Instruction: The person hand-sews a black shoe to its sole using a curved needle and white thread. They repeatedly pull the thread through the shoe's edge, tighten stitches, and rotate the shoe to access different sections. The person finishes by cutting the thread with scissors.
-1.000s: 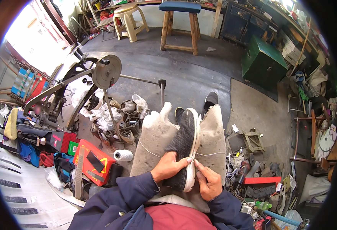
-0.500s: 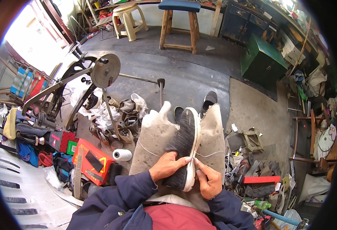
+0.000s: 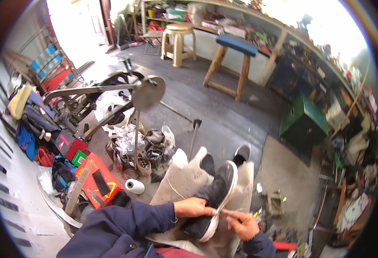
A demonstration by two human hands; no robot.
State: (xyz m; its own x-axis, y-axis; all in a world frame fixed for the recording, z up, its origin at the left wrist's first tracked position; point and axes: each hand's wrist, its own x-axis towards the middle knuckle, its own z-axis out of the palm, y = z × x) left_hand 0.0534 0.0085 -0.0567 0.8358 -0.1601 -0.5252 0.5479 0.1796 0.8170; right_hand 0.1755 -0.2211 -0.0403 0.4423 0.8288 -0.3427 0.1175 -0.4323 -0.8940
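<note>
A black knit shoe (image 3: 218,189) with a white sole lies tilted across my lap, on a stained, pale, thick cloth (image 3: 245,182). My left hand (image 3: 194,207) is closed round the shoe's middle, its thumb against the seam where upper meets sole. On the sole's other side, my right hand (image 3: 242,224) has its index finger reaching to that same seam, the other fingers curled. Whatever its fingers pinch is too small to make out. A thin white thread (image 3: 175,190) runs over the cloth left of the shoe.
To the left stands a hand-cranked iron machine with a round wheel (image 3: 148,94). Near it are a red box (image 3: 95,180) with a phone (image 3: 101,182) on it, a white thread spool (image 3: 135,186) and bags of small parts. Stools (image 3: 236,45) and a green box (image 3: 304,120) stand farther off.
The head view has tilted and lifted, so my lap and hands sit lower in it and more of the far shelf shows. The shoe stays in my left hand, with both hands still at the seam.
</note>
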